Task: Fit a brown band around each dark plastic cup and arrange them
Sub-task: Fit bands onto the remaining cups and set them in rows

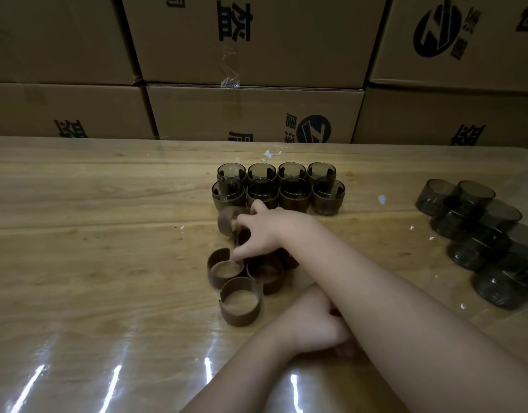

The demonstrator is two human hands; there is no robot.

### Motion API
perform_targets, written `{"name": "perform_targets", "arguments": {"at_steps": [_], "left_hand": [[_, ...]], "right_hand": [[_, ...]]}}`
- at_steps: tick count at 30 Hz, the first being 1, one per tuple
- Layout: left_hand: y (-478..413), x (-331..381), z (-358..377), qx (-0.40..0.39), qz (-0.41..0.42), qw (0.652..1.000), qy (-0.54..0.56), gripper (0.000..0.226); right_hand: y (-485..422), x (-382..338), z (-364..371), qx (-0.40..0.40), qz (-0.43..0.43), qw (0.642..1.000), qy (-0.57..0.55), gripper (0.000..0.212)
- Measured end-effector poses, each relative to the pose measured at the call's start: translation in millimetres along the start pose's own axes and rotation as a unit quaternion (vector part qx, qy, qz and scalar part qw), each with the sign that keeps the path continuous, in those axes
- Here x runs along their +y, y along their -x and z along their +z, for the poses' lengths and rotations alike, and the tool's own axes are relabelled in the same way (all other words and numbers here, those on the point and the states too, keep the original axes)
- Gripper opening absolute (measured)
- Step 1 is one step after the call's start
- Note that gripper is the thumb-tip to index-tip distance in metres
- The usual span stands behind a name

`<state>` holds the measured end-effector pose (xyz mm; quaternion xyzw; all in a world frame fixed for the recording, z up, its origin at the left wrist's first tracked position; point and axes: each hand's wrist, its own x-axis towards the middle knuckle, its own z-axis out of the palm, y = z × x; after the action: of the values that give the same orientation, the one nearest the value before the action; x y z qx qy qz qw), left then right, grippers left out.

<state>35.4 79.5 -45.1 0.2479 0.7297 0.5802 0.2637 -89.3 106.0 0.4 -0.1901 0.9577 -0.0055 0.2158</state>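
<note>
Two rows of dark plastic cups [295,195] stand upright at the middle of the table, the front row with brown bands around them. In front of them lies a cluster of loose brown bands [241,305]. My right hand [265,231] reaches across into this cluster; its fingers curl onto a tilted brown band [225,223] and its thumb touches another band's rim [219,260]. My left hand [310,323] rests on the table under my right forearm, with its fingers mostly hidden. Bare dark cups [471,222] lie on their sides in nested stacks at the right.
The wooden table [92,263] has a glossy clear cover with glare streaks near the front edge. Stacked cardboard boxes [256,114] form a wall right behind the table. Small white scraps [270,153] lie near the back edge.
</note>
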Motion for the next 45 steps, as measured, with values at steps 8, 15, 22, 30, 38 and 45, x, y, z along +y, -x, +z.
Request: {"name": "perform_targets", "arguments": {"at_steps": [8,15,22,30,38,45], "left_hand": [[6.9,18.1,-14.5,-0.159,-0.037,0.985,-0.050,0.020],[25.3,21.2,-99.4,0.420,0.083,0.869,-0.247,0.017],[21.0,-33.1,-125.3,0.413,-0.136,0.855,-0.282,0.051],[15.9,-21.9,-108.2,0.318,-0.095,0.929,-0.162,0.025],[11.6,-24.4,-103.6,0.252,-0.022,0.929,-0.269,0.031],[15.0,-17.2,-98.0,0.079,-0.027,0.975,-0.207,0.045]], "right_hand": [[35.2,25.9,23.9,0.036,0.005,0.999,-0.008,0.062],[81.5,62.3,65.1,0.140,-0.002,0.989,-0.047,0.054],[106.8,75.3,89.8,0.207,0.044,0.970,-0.123,0.051],[118.1,94.2,101.3,0.333,0.055,0.927,-0.161,0.062],[117.4,123.3,110.6,0.496,0.183,0.826,-0.194,0.048],[106.3,162.3,114.3,0.371,0.231,0.862,-0.255,0.045]]}}
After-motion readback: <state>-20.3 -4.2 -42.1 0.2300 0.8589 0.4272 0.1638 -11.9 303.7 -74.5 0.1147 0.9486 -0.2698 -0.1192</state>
